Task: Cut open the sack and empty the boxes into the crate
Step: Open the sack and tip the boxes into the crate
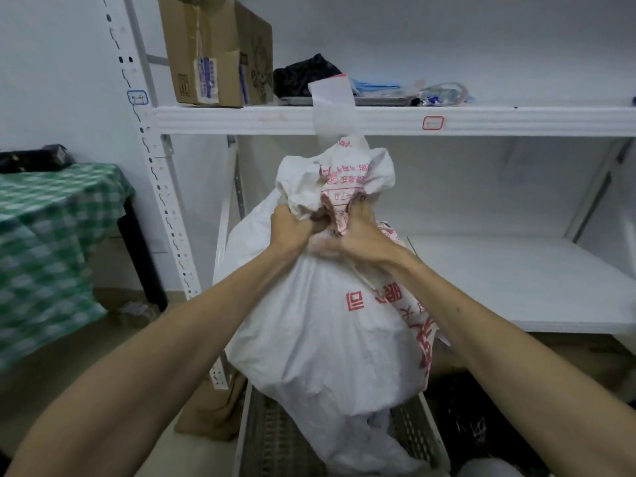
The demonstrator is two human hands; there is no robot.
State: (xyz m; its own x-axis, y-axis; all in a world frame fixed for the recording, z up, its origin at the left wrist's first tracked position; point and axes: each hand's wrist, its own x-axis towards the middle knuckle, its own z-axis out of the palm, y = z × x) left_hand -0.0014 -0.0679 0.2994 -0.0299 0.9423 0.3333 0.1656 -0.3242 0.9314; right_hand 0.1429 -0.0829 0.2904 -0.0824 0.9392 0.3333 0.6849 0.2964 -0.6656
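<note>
A white woven sack (320,332) with red printed characters hangs in front of me, held up by its bunched end. My left hand (292,232) and my right hand (358,235) both grip the gathered fabric side by side, fingers curled into it. The sack's lower end dips into a pale slotted crate (272,438) on the floor below. Something pale shows at the sack's bottom inside the crate; I cannot tell what it is. No boxes are plainly visible.
A white metal shelving unit (378,120) stands behind the sack, with a cardboard box (213,53), dark cloth and packets on the upper shelf. A table with a green checked cloth (51,242) is at the left. Brown cardboard lies on the floor beside the crate.
</note>
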